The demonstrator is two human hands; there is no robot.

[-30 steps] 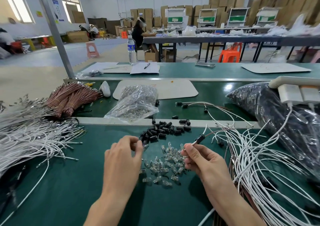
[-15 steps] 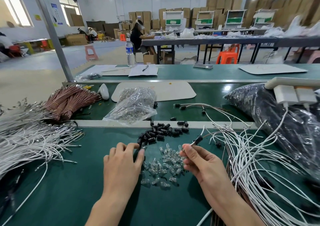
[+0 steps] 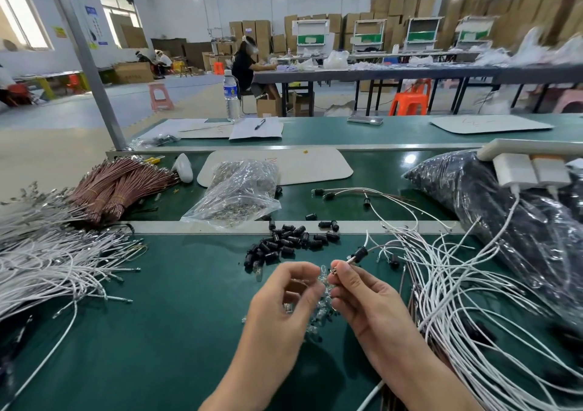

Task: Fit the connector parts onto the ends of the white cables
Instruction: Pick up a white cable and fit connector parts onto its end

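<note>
My right hand (image 3: pixel 362 297) pinches the end of a white cable (image 3: pixel 348 261) that carries a black sleeve (image 3: pixel 360 253) just past my fingertips. My left hand (image 3: pixel 284 297) is raised beside it with fingers curled, fingertips close to the cable end; a small clear part seems pinched there, though motion blur hides it. Under both hands lies a heap of clear connector parts (image 3: pixel 318 314). A pile of black sleeves (image 3: pixel 284 243) sits just beyond. Loose white cables (image 3: pixel 473 300) spread to the right, and another white bundle (image 3: pixel 47 268) lies at the left.
A clear bag of small metal parts (image 3: pixel 235 194) and a bundle of brown wires (image 3: pixel 116 186) lie on the belt behind. At the right a big black-filled plastic bag (image 3: pixel 511 221) sits under a white power strip (image 3: pixel 530 171). A metal rail (image 3: pixel 347 226) divides the green surfaces.
My left hand lifted off the clear parts pile and moved right toward my right hand, fingers now curled near the cable end. The right hand stayed holding the cable.
</note>
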